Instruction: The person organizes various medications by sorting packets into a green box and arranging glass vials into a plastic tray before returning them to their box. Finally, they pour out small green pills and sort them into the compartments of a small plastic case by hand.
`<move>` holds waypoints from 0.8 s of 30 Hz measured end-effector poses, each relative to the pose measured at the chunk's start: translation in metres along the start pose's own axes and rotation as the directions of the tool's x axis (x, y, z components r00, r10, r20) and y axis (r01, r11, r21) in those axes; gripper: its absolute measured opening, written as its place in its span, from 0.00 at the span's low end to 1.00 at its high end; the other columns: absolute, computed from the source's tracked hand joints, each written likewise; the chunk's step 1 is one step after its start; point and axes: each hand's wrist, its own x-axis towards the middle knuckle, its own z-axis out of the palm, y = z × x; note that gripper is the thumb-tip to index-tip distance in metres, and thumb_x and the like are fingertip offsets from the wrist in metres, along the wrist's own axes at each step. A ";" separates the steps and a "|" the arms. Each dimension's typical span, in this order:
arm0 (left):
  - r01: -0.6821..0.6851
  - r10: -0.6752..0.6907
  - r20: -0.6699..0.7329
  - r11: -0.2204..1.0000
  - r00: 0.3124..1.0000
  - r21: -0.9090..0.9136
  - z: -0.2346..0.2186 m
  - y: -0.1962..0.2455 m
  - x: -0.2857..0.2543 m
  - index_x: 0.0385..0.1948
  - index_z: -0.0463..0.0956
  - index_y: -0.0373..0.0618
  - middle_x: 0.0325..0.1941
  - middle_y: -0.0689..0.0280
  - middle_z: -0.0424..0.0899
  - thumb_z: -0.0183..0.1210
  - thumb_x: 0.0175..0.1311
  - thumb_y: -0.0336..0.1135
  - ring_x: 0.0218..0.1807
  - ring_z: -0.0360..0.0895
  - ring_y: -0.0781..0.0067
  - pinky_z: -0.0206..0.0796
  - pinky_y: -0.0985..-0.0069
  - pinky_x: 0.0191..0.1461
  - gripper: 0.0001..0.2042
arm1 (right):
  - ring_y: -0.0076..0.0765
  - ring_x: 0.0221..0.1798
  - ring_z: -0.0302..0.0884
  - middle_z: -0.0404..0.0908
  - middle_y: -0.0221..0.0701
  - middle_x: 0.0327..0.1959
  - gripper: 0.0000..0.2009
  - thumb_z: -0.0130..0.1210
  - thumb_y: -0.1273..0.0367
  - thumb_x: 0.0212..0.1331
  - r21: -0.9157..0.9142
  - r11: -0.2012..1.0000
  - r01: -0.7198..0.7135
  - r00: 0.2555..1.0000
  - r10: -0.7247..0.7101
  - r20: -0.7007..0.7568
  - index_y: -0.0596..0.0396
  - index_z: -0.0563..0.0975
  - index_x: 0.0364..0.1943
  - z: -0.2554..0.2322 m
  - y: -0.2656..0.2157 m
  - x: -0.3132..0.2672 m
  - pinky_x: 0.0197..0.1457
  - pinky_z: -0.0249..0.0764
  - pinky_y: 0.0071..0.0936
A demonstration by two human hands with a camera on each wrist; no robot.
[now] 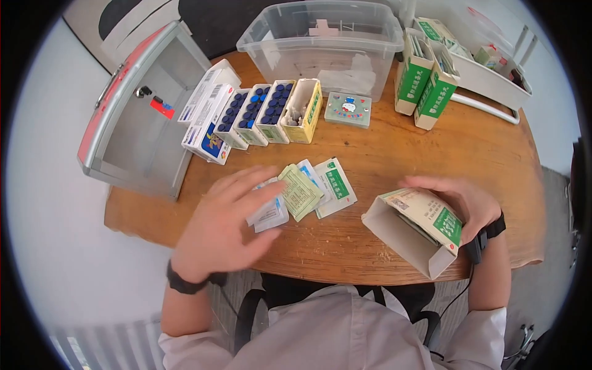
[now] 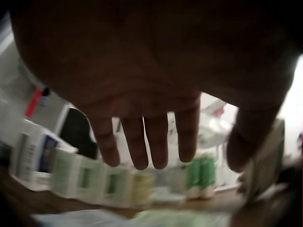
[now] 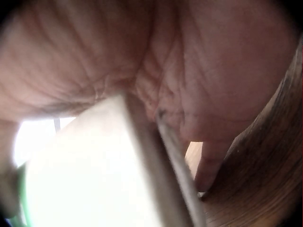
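Observation:
My right hand (image 1: 472, 206) grips a green-and-white cardboard box (image 1: 421, 213) at the table's front right. The box lies tilted with its open end toward the front left, and some flat contents show inside. In the right wrist view, the box's pale side (image 3: 90, 165) sits against the palm. Spread fingers of my left hand (image 1: 222, 225) hover over a fan of flat sachets, and nothing shows in its grasp. Partly under that hand is a white-and-blue sachet (image 1: 271, 216). Beside it lie a pale green sachet (image 1: 300, 192), another white-and-blue one, and a white-and-green sachet (image 1: 337, 188).
Behind the left hand stand several open boxes of blue-capped vials (image 1: 250, 114), a yellow box (image 1: 302, 117) and a clear-fronted case (image 1: 148, 117). Farther back are a clear plastic bin (image 1: 320, 46), a small decorated case (image 1: 348, 111), two green-and-white boxes (image 1: 435, 95) and a white tray (image 1: 493, 74).

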 end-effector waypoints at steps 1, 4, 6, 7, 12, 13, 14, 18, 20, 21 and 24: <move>0.064 -0.067 0.040 0.995 0.997 0.081 0.004 -0.013 -0.015 0.66 0.82 0.45 0.73 0.52 0.82 0.80 0.54 0.40 0.73 0.78 0.45 0.71 0.52 0.75 0.34 | 0.42 0.87 0.62 0.67 0.47 0.85 0.67 0.89 0.65 0.30 0.005 1.000 0.004 1.000 -0.004 0.017 0.68 0.63 0.84 0.000 0.000 0.000 0.91 0.51 0.37; 0.234 -0.240 0.104 0.970 0.965 0.069 0.006 -0.026 -0.063 0.70 0.80 0.48 0.78 0.53 0.77 0.83 0.50 0.40 0.75 0.75 0.44 0.71 0.49 0.75 0.40 | 0.42 0.87 0.62 0.67 0.48 0.85 0.66 0.89 0.66 0.31 0.001 1.000 0.022 1.000 -0.022 0.021 0.68 0.63 0.84 -0.002 0.000 0.001 0.91 0.50 0.35; 0.284 -0.296 0.105 0.952 0.949 0.118 0.004 -0.012 -0.085 0.67 0.82 0.48 0.77 0.56 0.79 0.82 0.49 0.38 0.72 0.77 0.46 0.72 0.50 0.72 0.37 | 0.42 0.87 0.63 0.68 0.48 0.85 0.66 0.88 0.67 0.31 -0.004 1.000 0.027 1.000 -0.027 0.014 0.69 0.63 0.83 -0.001 0.001 0.002 0.90 0.50 0.35; 0.340 -0.359 0.094 0.925 0.929 0.169 0.005 -0.007 -0.096 0.64 0.84 0.48 0.76 0.58 0.81 0.82 0.48 0.35 0.69 0.80 0.47 0.73 0.51 0.69 0.34 | 0.42 0.87 0.63 0.68 0.48 0.85 0.66 0.88 0.67 0.31 0.002 1.000 0.025 1.000 -0.025 0.017 0.69 0.63 0.83 0.000 0.000 0.002 0.90 0.51 0.35; 0.080 -0.073 -0.060 0.989 0.996 0.124 0.028 0.007 -0.113 0.46 0.90 0.50 0.58 0.66 0.92 0.77 0.46 0.29 0.51 0.88 0.57 0.77 0.61 0.52 0.21 | 0.42 0.86 0.65 0.69 0.48 0.85 0.66 0.88 0.67 0.30 0.018 1.000 -0.005 1.000 0.005 -0.021 0.69 0.63 0.84 0.002 -0.003 -0.001 0.90 0.52 0.35; 0.029 -0.013 -0.172 0.995 0.985 0.095 0.026 0.019 -0.102 0.41 0.91 0.51 0.51 0.69 0.94 0.76 0.45 0.29 0.45 0.89 0.60 0.77 0.65 0.47 0.17 | 0.42 0.86 0.64 0.68 0.48 0.85 0.66 0.88 0.67 0.30 0.011 1.000 -0.001 1.000 0.001 0.005 0.69 0.63 0.83 0.001 -0.003 0.001 0.90 0.53 0.35; -0.008 0.024 -0.274 0.998 0.961 0.057 0.022 0.032 -0.085 0.39 0.91 0.51 0.46 0.70 0.95 0.76 0.48 0.30 0.43 0.89 0.62 0.77 0.67 0.43 0.14 | 0.42 0.86 0.64 0.68 0.48 0.85 0.66 0.88 0.68 0.30 0.006 1.000 0.006 0.999 -0.006 0.032 0.69 0.63 0.83 0.000 -0.003 0.002 0.90 0.53 0.35; -0.384 0.279 -0.462 0.911 0.842 -0.151 0.013 0.077 0.001 0.40 0.89 0.49 0.43 0.67 0.95 0.72 0.63 0.31 0.43 0.90 0.65 0.78 0.68 0.45 0.06 | 0.41 0.87 0.63 0.68 0.47 0.85 0.66 0.88 0.68 0.30 0.004 1.000 0.003 0.999 -0.003 0.034 0.68 0.63 0.84 0.004 -0.004 0.002 0.90 0.53 0.35; -0.438 0.358 -0.407 0.891 0.840 -0.120 0.019 0.090 0.036 0.43 0.90 0.49 0.48 0.66 0.95 0.69 0.65 0.32 0.49 0.90 0.65 0.78 0.67 0.51 0.07 | 0.41 0.87 0.63 0.68 0.47 0.85 0.67 0.88 0.68 0.30 0.038 0.999 -0.037 0.999 0.038 -0.014 0.68 0.63 0.84 0.006 -0.006 0.001 0.90 0.53 0.35; -0.437 0.357 -0.410 0.891 0.839 -0.119 0.022 0.094 0.046 0.43 0.90 0.49 0.48 0.66 0.95 0.69 0.65 0.32 0.49 0.90 0.65 0.78 0.67 0.51 0.07 | 0.41 0.87 0.63 0.68 0.47 0.85 0.67 0.88 0.68 0.30 0.036 0.999 -0.038 0.999 0.038 -0.012 0.68 0.63 0.84 0.006 -0.007 0.001 0.90 0.53 0.35; -0.393 0.385 -0.087 0.913 0.919 -0.110 0.031 0.096 0.061 0.49 0.90 0.47 0.56 0.64 0.93 0.68 0.62 0.30 0.56 0.88 0.68 0.73 0.64 0.63 0.13 | 0.40 0.86 0.64 0.68 0.47 0.85 0.67 0.89 0.68 0.30 0.015 1.000 -0.020 1.000 0.020 0.006 0.67 0.62 0.84 0.006 -0.006 0.000 0.90 0.55 0.36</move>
